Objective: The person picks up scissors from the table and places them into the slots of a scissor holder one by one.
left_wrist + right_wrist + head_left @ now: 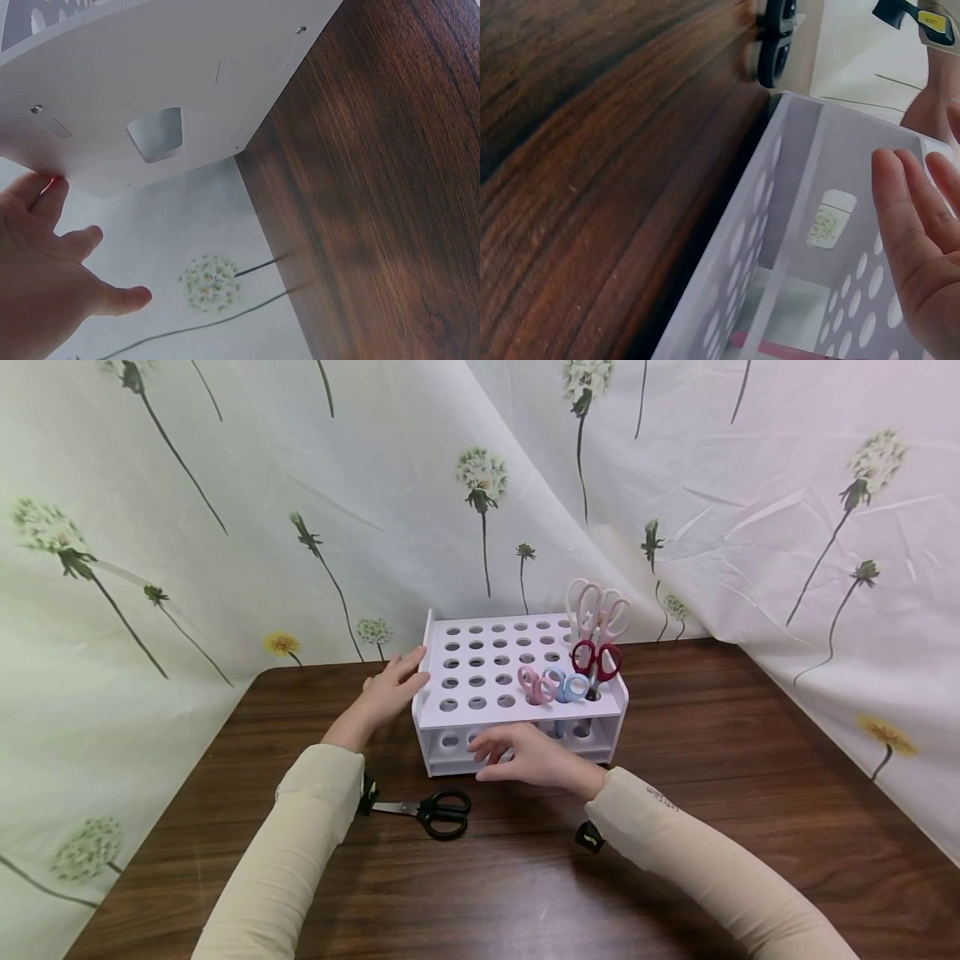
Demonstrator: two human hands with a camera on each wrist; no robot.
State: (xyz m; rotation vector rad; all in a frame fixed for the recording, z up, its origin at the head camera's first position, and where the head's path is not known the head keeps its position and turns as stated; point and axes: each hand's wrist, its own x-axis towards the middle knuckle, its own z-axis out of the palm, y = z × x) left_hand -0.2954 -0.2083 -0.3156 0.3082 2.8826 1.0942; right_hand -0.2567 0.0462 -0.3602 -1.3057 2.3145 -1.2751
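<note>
A white two-tier rack [491,681] with rows of round holes stands on the table. My left hand [392,683] is at its left side, and in the left wrist view the fingertips [52,191] touch the side panel. In front of the rack, my right hand [528,756] hovers with loosely bent fingers and holds nothing. Black-handled scissors [442,814] lie on the table between my arms. At the rack's right end stand pink scissors [537,685], light blue scissors [566,685], dark red scissors [596,660] and several pale ones, handles up.
The brown wooden table [720,727] runs back to a white cloth [360,485] printed with dandelions. A black wrist device [590,837] hangs under my right sleeve, and another [367,795] sits by the left sleeve, near the black scissors' blade tips.
</note>
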